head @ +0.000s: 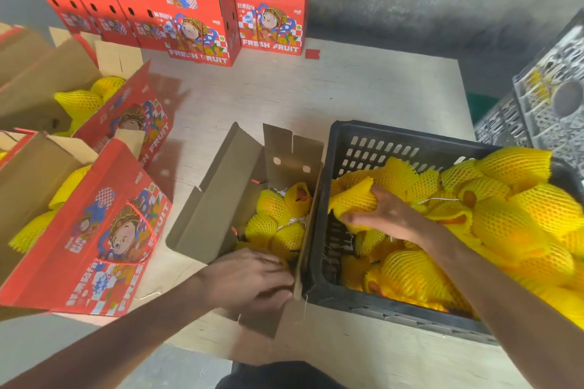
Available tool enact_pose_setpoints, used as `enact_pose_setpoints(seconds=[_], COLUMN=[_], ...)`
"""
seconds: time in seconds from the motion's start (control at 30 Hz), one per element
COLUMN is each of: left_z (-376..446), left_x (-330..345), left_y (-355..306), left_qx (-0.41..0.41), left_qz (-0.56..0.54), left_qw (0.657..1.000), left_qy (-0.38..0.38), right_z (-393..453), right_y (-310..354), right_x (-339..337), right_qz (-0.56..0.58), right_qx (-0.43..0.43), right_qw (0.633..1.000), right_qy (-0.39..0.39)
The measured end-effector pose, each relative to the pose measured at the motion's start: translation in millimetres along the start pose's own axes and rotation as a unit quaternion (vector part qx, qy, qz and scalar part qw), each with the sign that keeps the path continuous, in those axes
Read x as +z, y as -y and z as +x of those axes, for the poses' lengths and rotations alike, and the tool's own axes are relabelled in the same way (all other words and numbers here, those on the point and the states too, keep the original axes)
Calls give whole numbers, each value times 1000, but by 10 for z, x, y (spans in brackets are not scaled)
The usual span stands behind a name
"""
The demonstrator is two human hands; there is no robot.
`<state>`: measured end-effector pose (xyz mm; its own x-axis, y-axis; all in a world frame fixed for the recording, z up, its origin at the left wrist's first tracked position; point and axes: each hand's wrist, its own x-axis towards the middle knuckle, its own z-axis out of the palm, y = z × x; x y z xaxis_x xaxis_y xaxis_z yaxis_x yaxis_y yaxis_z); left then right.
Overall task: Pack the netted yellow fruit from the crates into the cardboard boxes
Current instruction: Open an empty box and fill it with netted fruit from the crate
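Observation:
A black plastic crate (354,133) at the right is piled with yellow fruit in yellow foam netting (505,221). My right hand (379,215) reaches into its left end and grips one netted fruit (354,199). Against the crate's left wall stands an open cardboard box (218,196) holding several netted fruit (278,221). My left hand (252,281) is down inside the near end of that box, fingers curled over the fruit there; what it holds is hidden.
Two red "FRESH FRUIT" boxes (104,230) (126,114) at the left stand open with netted fruit inside. A row of red boxes (202,19) lines the far wall. Grey empty crates (550,98) are stacked at the right. All sit on a pale board (347,88).

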<state>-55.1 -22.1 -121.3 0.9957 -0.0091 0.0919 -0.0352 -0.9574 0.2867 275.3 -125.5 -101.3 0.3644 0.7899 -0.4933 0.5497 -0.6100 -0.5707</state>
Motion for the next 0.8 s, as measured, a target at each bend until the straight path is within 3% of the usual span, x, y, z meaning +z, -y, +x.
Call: enact_pose_setpoints(seconds=[0.07, 0.1, 0.17, 0.23, 0.3, 0.33, 0.37, 0.47, 0.53, 0.57, 0.63, 0.7, 0.73, 0.8], left_z=[47, 136, 412, 660, 836, 885, 924, 942, 867, 803, 684, 602, 599, 653], left_x=[-57, -90, -235, -456, -644, -704, -747, -812, -809, -797, -744, -666, -653, -694], left_y=[-7, -6, 9, 59, 68, 66, 44, -34, 25, 96, 220, 297, 328, 404], left_qx=[-144, -201, -271, -288, -268, -239, -195, -100, -131, -164, -197, -221, -244, -289], left_qz=[-180, -286, -480, -649, -789, -844, -882, -924, -930, -925, -922, -920, -908, -843], left_qw=[971, 928, 790, 610, 453, 399, 372, 345, 307, 308, 311, 308, 326, 430], left_qy=[-70, -128, -267, -351, -315, -267, -214, -135, -151, -149, -120, -97, -101, -144], right_z=[-57, -95, -187, -298, -389, -417, -437, -453, -442, -440, -434, -448, -445, -377], right_y=[116, 195, 411, 668, 970, 1119, 1257, 1509, 1494, 1450, 1335, 1226, 1166, 979], right_x=[-97, -145, -253, -353, -378, -356, -315, -171, -82, -43, 29, 57, 44, -19], right_qz=[57, 82, 126, 160, 170, 159, 139, -21, -159, -201, -228, -144, -72, 53], right_qx=[-5, -9, -25, -78, -168, -214, -254, -337, -357, -360, -363, -379, -391, -381], right_qw=[998, 996, 989, 979, 967, 961, 953, 935, 914, 906, 900, 910, 909, 893], right_qy=[-26, -41, -74, -96, -84, -79, -83, -109, -108, -97, -81, -90, -123, -234])
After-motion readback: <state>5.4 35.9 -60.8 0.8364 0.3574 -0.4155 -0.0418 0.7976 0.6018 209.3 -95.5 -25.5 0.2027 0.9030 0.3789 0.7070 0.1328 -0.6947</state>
